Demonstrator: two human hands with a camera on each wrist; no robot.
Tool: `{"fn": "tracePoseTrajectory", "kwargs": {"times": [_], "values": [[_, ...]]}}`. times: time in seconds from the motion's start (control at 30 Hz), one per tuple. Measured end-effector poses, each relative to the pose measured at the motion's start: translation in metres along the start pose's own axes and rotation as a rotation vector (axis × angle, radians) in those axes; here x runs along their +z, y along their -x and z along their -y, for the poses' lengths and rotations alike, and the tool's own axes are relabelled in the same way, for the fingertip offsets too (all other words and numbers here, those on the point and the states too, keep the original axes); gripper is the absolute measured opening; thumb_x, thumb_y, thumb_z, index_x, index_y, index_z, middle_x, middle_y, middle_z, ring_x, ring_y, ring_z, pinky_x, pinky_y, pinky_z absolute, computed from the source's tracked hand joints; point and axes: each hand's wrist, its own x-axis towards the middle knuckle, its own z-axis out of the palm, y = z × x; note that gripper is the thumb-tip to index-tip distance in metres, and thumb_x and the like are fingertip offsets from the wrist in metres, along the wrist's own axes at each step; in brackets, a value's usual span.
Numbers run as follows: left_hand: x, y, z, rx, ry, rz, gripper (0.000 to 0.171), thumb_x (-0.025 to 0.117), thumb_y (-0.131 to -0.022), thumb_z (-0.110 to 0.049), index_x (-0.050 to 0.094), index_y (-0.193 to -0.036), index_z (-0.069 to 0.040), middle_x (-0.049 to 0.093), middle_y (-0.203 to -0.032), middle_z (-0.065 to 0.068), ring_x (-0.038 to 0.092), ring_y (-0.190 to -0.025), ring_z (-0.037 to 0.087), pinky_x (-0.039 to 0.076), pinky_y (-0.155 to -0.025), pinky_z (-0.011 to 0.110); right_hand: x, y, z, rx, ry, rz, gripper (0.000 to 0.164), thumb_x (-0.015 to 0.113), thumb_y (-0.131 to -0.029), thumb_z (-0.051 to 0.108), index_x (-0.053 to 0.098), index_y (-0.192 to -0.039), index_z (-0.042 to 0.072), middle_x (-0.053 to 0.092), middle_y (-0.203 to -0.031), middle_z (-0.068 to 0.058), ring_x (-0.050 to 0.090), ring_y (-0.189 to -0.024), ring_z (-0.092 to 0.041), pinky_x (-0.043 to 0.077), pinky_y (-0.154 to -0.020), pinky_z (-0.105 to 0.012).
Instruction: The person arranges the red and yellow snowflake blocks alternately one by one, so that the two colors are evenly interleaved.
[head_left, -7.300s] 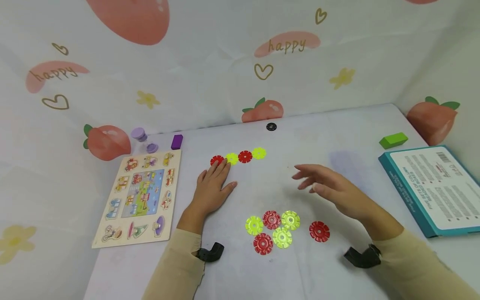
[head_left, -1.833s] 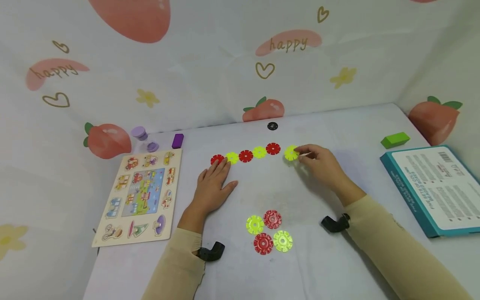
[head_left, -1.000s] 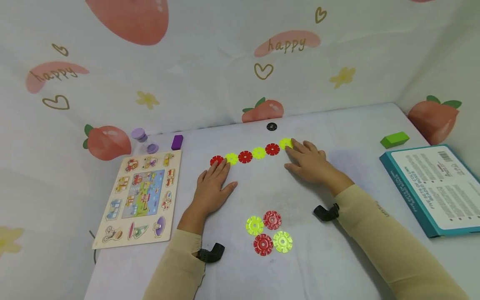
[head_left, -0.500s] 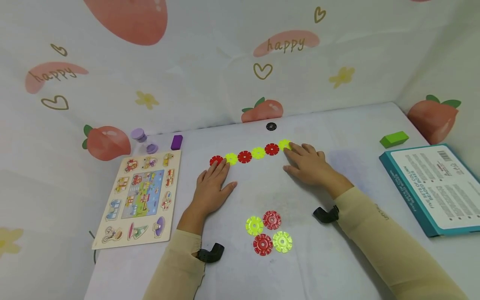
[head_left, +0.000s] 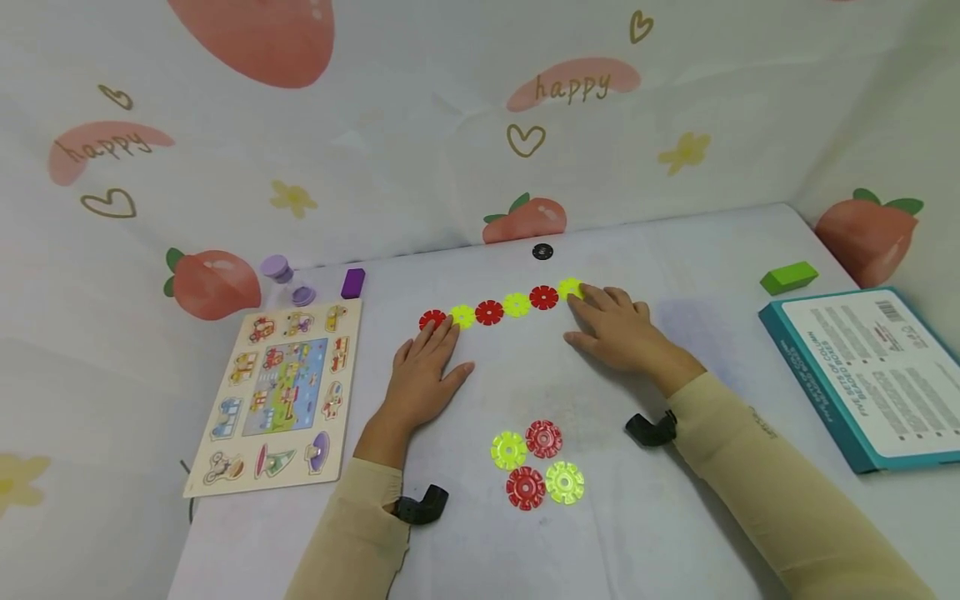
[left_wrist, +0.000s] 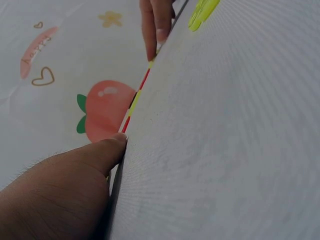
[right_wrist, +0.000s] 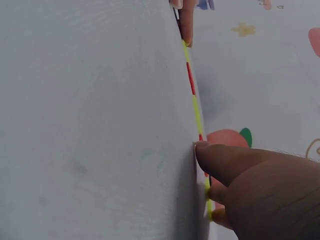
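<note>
A row of notched plastic discs, red and yellow by turns, lies across the table. My left hand (head_left: 423,379) lies flat with its fingertips on the red disc (head_left: 432,320) at the row's left end and by the yellow disc (head_left: 462,317) beside it. At the other end, my right hand (head_left: 618,329) has its fingers stretched out, the tips resting on the last yellow disc (head_left: 570,289) and covering part of it. Between them sit a red disc (head_left: 489,312), a yellow disc (head_left: 516,305) and another red disc (head_left: 543,297). Both wrist views show the row edge-on.
Nearer me lie several loose discs, among them a red disc (head_left: 526,488) and a yellow disc (head_left: 508,450). A wooden puzzle board (head_left: 337,433) is on the left, a teal box (head_left: 873,375) on the right. Behind are a black disc (head_left: 542,252), a purple block (head_left: 353,283) and a green block (head_left: 789,278).
Since the oldest frame, a red and a yellow disc have joined the row's right end. My right hand brought the yellow one, then let go and laid its fingers on it. The left hand stayed.
</note>
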Motion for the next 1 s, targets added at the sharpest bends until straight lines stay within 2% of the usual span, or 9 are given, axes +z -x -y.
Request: {"fn": "tracePoseTrajectory", "kwargs": {"times": [0.27,0.43,0.5,0.6,0.7,0.77,0.87,0.93,1.0], "values": [[0.0,0.0,0.001,0.003,0.002,0.0,0.073,0.044,-0.094,-0.058,0.024,-0.153,-0.02,0.016,-0.158,-0.004,0.007,-0.144,0.022,0.008,-0.11,0.054,0.003,-0.003,0.001,0.02,0.005,0.004,0.073,0.053,-0.091,0.054,0.029,-0.152,0.02,0.015,-0.157,-0.009,0.013,-0.136,-0.04,0.024,-0.094,-0.062],[0.002,0.0,0.001,0.001,0.014,0.004,0.073,0.045,-0.094,-0.057,0.024,-0.153,-0.02,0.016,-0.158,-0.005,0.007,-0.144,0.022,0.009,-0.11,0.054,-0.001,0.001,0.003,0.013,-0.063,-0.015,0.071,0.053,-0.093,0.051,0.028,-0.152,0.022,0.016,-0.157,-0.009,0.015,-0.136,-0.04,0.025,-0.093,-0.063],[0.002,0.0,0.001,0.001,0.017,0.006,0.073,0.045,-0.094,-0.057,0.024,-0.153,-0.02,0.016,-0.158,-0.005,0.007,-0.144,0.022,0.008,-0.11,0.054,-0.004,0.006,0.005,-0.017,-0.143,-0.054,0.069,0.052,-0.094,0.05,0.03,-0.152,0.019,0.021,-0.155,-0.01,0.02,-0.136,-0.039,0.026,-0.095,-0.063],[0.001,0.001,0.0,0.002,0.012,0.001,0.073,0.045,-0.094,-0.057,0.025,-0.153,-0.02,0.016,-0.158,-0.005,0.008,-0.144,0.022,0.009,-0.11,0.054,-0.008,0.018,0.008,-0.076,-0.392,-0.094,0.064,0.054,-0.094,0.047,0.036,-0.148,0.018,0.033,-0.15,-0.008,0.036,-0.13,-0.033,0.033,-0.098,-0.058],[0.001,0.001,0.0,0.004,0.008,-0.006,0.073,0.045,-0.094,-0.057,0.025,-0.153,-0.02,0.016,-0.158,-0.005,0.008,-0.144,0.022,0.009,-0.11,0.054,-0.008,0.037,0.014,-0.166,-0.684,-0.065,0.054,0.057,-0.095,0.042,0.045,-0.143,0.021,0.045,-0.141,-0.004,0.049,-0.119,-0.025,0.042,-0.094,-0.049],[0.001,0.0,-0.001,0.004,0.007,-0.006,0.072,0.045,-0.094,-0.057,0.025,-0.153,-0.02,0.016,-0.158,-0.005,0.008,-0.144,0.022,0.009,-0.11,0.054,-0.005,0.05,0.019,-0.211,-0.818,-0.016,0.049,0.059,-0.095,0.037,0.047,-0.14,0.024,0.051,-0.135,-0.003,0.054,-0.112,-0.021,0.047,-0.088,-0.045],[0.0,0.0,-0.001,0.004,0.007,-0.005,0.072,0.046,-0.094,-0.056,0.026,-0.153,-0.019,0.017,-0.158,-0.005,0.008,-0.144,0.022,0.009,-0.11,0.054,0.005,0.069,0.028,-0.277,-0.887,0.066,0.05,0.063,-0.093,0.033,0.048,-0.139,0.021,0.056,-0.127,-0.003,0.056,-0.108,-0.02,0.049,-0.086,-0.04],[-0.001,0.0,-0.001,0.005,0.005,-0.007,0.072,0.046,-0.094,-0.056,0.026,-0.153,-0.019,0.017,-0.158,-0.004,0.008,-0.144,0.023,0.009,-0.11,0.054,0.013,0.079,0.036,-0.31,-0.847,0.112,0.058,0.067,-0.089,0.036,0.047,-0.14,0.019,0.057,-0.125,0.0,0.054,-0.109,-0.017,0.047,-0.089,-0.039],[-0.001,0.0,-0.001,0.004,0.002,-0.006,0.072,0.046,-0.094,-0.056,0.026,-0.153,-0.019,0.017,-0.158,-0.004,0.008,-0.144,0.023,0.01,-0.11,0.055,0.019,0.087,0.044,-0.342,-0.758,0.134,0.065,0.071,-0.085,0.042,0.047,-0.14,0.019,0.055,-0.127,0.006,0.05,-0.113,-0.012,0.043,-0.094,-0.038]]}}
